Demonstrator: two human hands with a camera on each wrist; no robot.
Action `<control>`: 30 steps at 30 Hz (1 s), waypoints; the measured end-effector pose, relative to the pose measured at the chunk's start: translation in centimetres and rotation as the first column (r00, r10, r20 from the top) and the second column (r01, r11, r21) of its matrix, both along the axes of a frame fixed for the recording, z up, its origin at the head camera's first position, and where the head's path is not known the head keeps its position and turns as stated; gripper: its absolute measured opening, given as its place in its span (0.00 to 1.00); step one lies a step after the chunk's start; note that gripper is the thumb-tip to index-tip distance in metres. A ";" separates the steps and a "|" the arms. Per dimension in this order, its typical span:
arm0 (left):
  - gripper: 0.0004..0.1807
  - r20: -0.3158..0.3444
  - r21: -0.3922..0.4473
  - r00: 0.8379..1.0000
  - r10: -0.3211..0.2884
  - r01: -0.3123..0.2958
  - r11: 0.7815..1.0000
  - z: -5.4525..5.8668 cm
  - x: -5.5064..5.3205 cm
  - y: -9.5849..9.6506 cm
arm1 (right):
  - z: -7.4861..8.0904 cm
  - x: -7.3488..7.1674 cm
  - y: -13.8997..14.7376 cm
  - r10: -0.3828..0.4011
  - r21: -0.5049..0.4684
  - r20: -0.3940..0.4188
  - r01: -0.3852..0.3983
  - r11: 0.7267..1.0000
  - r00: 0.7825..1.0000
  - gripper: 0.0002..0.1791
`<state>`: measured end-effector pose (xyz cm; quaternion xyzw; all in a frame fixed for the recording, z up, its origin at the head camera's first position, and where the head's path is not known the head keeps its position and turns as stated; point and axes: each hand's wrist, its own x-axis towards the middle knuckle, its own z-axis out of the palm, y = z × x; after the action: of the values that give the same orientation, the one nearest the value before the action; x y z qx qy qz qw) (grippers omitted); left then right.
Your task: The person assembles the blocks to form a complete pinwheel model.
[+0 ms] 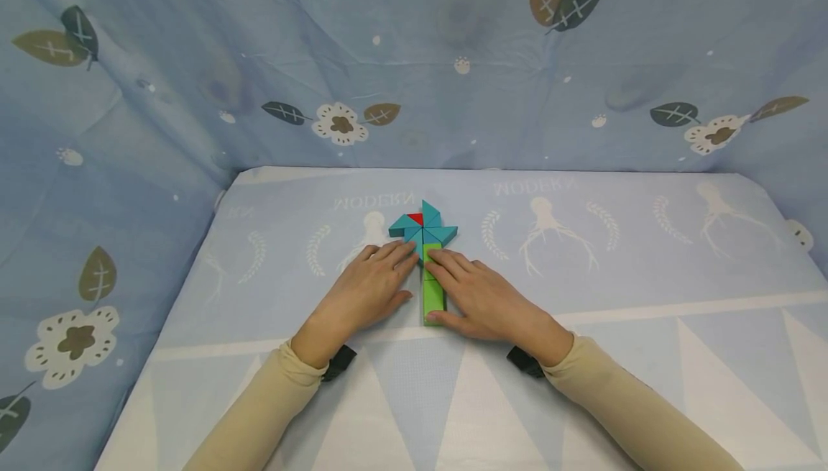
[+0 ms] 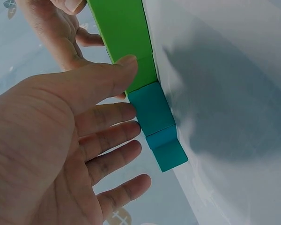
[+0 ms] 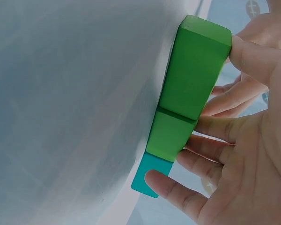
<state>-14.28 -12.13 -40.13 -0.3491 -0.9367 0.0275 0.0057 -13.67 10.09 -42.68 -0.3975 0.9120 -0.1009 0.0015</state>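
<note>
Teal triangular blocks (image 1: pixel 440 234) form a pinwheel on the table, with one red piece (image 1: pixel 416 218) among them. Below it, green blocks (image 1: pixel 434 302) line up end to end like a stem. My left hand (image 1: pixel 369 287) lies at the stem's left, fingers extended; its fingertips touch a teal block (image 2: pixel 152 110) at the pinwheel's lower side. My right hand (image 1: pixel 481 298) lies along the right side with fairly straight fingers on the stem. Its thumb touches the nearest green block (image 3: pixel 196 70) close to its near end. Fingers partly cover the upper stem.
A light patterned cloth (image 1: pixel 621 370) covers the table. Behind and at the left hangs a blue curtain (image 1: pixel 414 83) with leaf and flower prints. Dark wrist straps (image 1: pixel 525 362) show under both forearms.
</note>
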 end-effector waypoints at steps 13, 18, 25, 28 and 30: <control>0.34 0.031 -0.009 0.999 0.007 -0.007 1.000 -0.3 -0.1 0.4 | -0.3 0.2 0.3 -0.007 -0.004 0.026 0.008 1.000 1.000 0.43; 0.33 0.019 -0.003 1.000 -0.006 0.006 1.000 -0.5 -0.2 0.6 | -0.5 0.2 0.4 -0.016 -0.005 0.003 0.016 1.000 1.000 0.43; 0.32 0.024 0.009 1.000 -0.011 0.011 1.000 -0.4 -0.2 0.2 | -0.6 0.3 0.2 -0.009 -0.017 0.004 0.009 1.000 1.000 0.42; 0.31 0.018 0.044 1.000 -0.013 0.013 0.999 -0.2 -0.2 -0.2 | -0.6 0.4 0.0 -0.007 -0.012 0.010 0.007 1.000 1.000 0.42; 0.30 0.000 0.068 1.000 -0.017 0.017 0.998 0.1 -0.4 -0.5 | -0.5 0.3 -0.1 -0.005 -0.007 0.010 0.005 1.000 1.000 0.42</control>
<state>-14.68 -12.62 -40.08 -0.3566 -0.9341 -0.0045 0.0175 -13.32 10.01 -43.16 -0.3947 0.9126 -0.1060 0.0045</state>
